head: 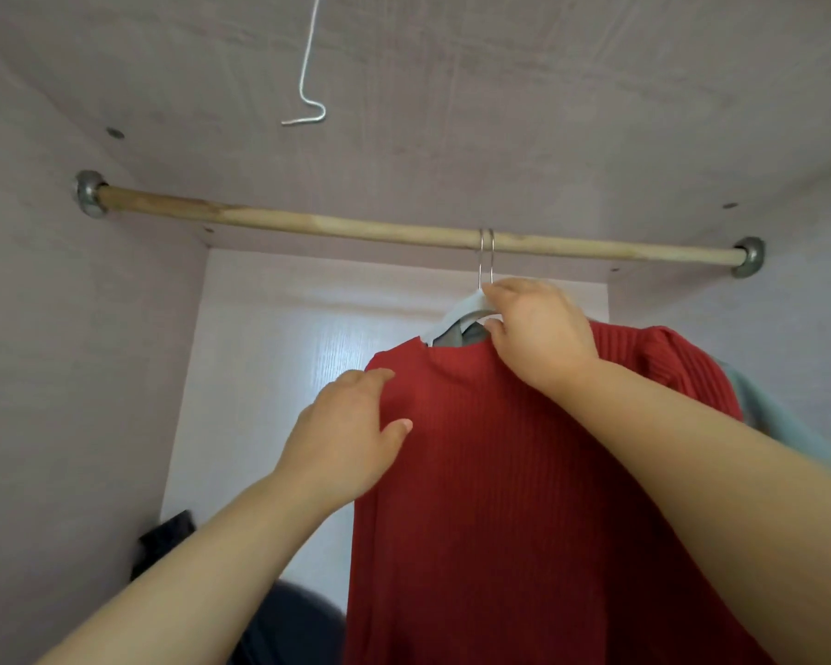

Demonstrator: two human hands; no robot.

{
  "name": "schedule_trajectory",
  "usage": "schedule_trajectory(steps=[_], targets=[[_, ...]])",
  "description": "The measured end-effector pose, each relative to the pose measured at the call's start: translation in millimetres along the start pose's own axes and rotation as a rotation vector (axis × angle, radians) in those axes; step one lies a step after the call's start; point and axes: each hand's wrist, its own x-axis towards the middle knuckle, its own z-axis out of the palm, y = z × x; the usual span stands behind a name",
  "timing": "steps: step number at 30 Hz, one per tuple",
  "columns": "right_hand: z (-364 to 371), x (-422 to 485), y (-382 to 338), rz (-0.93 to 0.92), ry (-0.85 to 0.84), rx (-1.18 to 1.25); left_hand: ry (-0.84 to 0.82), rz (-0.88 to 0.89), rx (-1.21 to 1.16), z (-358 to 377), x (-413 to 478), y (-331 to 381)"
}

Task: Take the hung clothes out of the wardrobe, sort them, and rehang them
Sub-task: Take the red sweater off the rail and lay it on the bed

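Gripping the white hanger [461, 312] at its neck, your right hand [538, 338] has its fingers curled round it, just under two hooks [486, 256] that sit side by side on the wooden rod [356, 228], right of centre. The red sweater [524, 496] hangs there w/ a grey garment [471, 334] behind. Your left hand [351, 439] lies on the left shoulder, fingers loose. Prob. best: move only one hook & keep the knit steady so it doesn't slip.
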Motion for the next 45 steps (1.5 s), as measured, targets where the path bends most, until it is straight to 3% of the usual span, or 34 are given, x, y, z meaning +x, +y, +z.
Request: schedule_trajectory(steps=[4, 13, 19, 23, 28, 32, 37, 45], targets=[[27, 13, 20, 0.010, 0.033, -0.009, -0.002, -0.005, 0.060, 7, 3, -18], [68, 24, 48, -0.027, 0.182, 0.375, 0.144, 0.063, 0.167, -2, 40, -16], [64, 47, 29, -0.047, 0.287, 0.475, 0.372, 0.077, 0.287, -27, 65, -7], [52, 61, 14, -0.063, 0.350, 0.501, 0.366, -0.033, 0.360, -35, 60, -19], [33, 63, -15, -0.143, 0.373, 0.541, 0.420, -0.051, 0.432, -58, 39, -33], [37, 13, -52, -0.128, 0.466, 0.723, 0.452, -0.104, 0.398, -67, -17, -45], [66, -78, -111, -0.172, 0.373, 0.897, 0.387, -0.275, 0.397, -57, -131, -63], [86, -252, -206, -0.194, 0.095, 1.215, 0.209, -0.716, 0.472, -49, -328, -51]])
